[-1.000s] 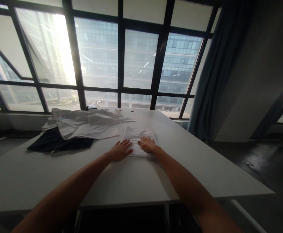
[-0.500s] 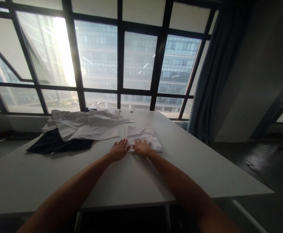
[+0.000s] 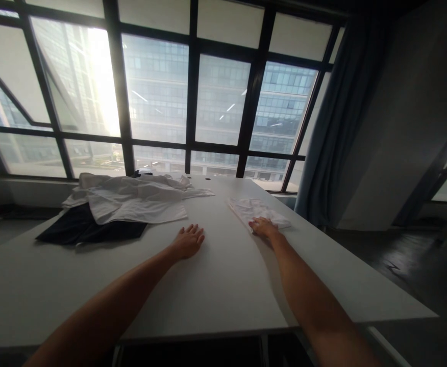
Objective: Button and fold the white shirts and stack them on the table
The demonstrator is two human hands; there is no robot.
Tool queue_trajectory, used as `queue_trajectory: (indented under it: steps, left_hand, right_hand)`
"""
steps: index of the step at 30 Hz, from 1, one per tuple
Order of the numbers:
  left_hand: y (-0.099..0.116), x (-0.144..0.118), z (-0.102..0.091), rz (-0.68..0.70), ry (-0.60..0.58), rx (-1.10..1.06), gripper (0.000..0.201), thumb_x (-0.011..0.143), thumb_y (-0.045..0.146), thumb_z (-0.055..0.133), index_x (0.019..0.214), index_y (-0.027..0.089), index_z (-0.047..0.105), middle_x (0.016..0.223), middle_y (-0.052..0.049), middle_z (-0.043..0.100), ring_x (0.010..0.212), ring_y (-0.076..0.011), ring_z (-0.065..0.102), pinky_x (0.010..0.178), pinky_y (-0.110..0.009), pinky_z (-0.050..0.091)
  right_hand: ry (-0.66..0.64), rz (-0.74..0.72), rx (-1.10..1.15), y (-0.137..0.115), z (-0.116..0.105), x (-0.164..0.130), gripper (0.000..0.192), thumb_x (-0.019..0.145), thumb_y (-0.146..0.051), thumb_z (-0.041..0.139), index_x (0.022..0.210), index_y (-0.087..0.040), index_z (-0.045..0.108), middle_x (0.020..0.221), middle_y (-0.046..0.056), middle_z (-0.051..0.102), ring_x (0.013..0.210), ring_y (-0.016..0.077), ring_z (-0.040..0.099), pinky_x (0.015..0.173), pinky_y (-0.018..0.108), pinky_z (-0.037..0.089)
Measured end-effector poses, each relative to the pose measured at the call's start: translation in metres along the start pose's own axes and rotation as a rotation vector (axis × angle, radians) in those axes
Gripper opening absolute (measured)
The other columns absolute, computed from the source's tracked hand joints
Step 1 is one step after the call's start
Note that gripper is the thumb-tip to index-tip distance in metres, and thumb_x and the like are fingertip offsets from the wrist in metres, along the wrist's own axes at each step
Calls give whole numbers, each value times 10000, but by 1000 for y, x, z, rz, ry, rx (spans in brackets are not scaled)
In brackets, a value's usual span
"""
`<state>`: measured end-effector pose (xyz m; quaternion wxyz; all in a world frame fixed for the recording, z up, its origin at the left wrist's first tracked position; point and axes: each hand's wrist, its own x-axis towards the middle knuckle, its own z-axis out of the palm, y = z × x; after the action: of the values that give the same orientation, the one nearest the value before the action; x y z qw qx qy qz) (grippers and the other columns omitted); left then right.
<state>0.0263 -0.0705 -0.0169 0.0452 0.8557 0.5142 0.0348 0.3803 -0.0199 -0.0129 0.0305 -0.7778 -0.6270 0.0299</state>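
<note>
Right hand: it (image 3: 262, 227) is lying over the near edge of the folded white cloth (image 3: 259, 206), back upward; whether the fingers are pinching a layer or only pressing, I cannot tell.
Left hand: it (image 3: 189, 240) is resting on the bare white table (image 3: 216, 285), fingers slightly parted, holding nothing.
Folded white cloth: it is lying at an angle on the table, right of the middle, near the right-hand edge.
Fold risk: with only one hand bearing on the near edge, a sideways push could be dragging the top layer over the lower ones, skewing the fold.
Crease risk: uneven pressure from that hand could be bunching the surface, which is already looking a little rumpled.
Edge risk: too long a push rightward could be carrying a corner past the tabletop.
White heap: loose white clothing (image 3: 131, 196) is spreading over a dark garment (image 3: 93, 227), close to the left hand; a careless leftward sweep could be snagging it.
</note>
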Motion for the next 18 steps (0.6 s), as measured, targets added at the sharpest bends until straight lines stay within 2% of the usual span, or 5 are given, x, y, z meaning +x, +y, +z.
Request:
queue_trajectory:
  steps: [3,5,8,18]
  left_hand:
    - [1,-1,1,0,24,6,542,1043,383,183,1512,164,342,1608,-152,236,1491,-282,186,1179,-521,185]
    - [2,-2,2,6,43,11,525,1043,374,205,1502,169,359,1603,-156,250,1488,-289,197,1174,-531,191]
    - [1,-2,4,11,51,11,522,1043,377,210,1499,175,364,1603,-153,251,1486,-295,201,1171,-535,193]
    - [0,1,3,3,67,6,533,1033,401,231,1487,171,386,1597,-154,269,1483,-303,208,1166,-549,200]
  right_hand:
    - [-66,-20,56,-4,2,1,762,894,-750,237,1530,-340,325,1642,62,152,1471,418,120,1101,694,132]
    - [-73,-3,54,-2,5,5,847,849,-815,241,1545,-336,291,1649,57,113,1475,428,79,1107,696,103]
    - [-66,69,41,7,8,18,868,831,-835,237,1550,-350,271,1652,45,102,1477,431,62,1108,702,87]
    - [-35,147,26,72,8,93,857,841,-822,246,1543,-333,299,1644,55,139,1475,434,93,1098,725,94]
